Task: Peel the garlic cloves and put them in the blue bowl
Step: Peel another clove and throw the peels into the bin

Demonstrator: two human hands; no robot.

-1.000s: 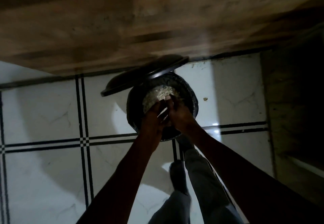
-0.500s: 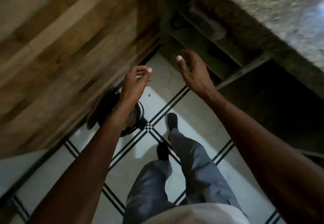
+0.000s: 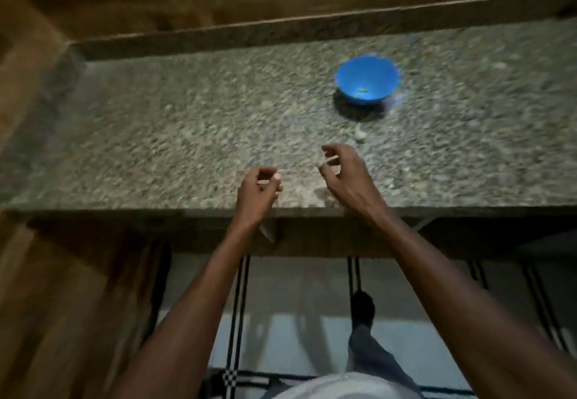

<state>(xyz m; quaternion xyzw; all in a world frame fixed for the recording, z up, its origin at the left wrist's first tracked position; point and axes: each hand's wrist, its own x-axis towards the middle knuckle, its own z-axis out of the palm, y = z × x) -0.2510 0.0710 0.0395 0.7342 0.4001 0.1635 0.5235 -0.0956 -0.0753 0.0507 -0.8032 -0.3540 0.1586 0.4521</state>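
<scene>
A blue bowl (image 3: pixel 367 81) stands on the speckled granite counter (image 3: pixel 187 123), at the back right, with a few small pale bits in its bottom. A pale garlic clove (image 3: pixel 360 136) lies on the counter just in front of the bowl. My right hand (image 3: pixel 345 175) hovers over the counter a little nearer than the clove, fingers loosely curled and holding nothing. My left hand (image 3: pixel 259 192) hangs over the counter's front edge, fingers curled loosely toward the thumb. I see nothing in it. The picture is blurred by motion.
A raised granite ledge (image 3: pixel 281 33) runs along the back of the counter, with wood panelling (image 3: pixel 37 289) on the left. Below the front edge are tiled floor (image 3: pixel 296 289) with black stripes and my foot (image 3: pixel 362 305).
The view has swung up from the black bin on the floor to the counter. Both hands left the bin and now hover over the counter's front part, empty.
</scene>
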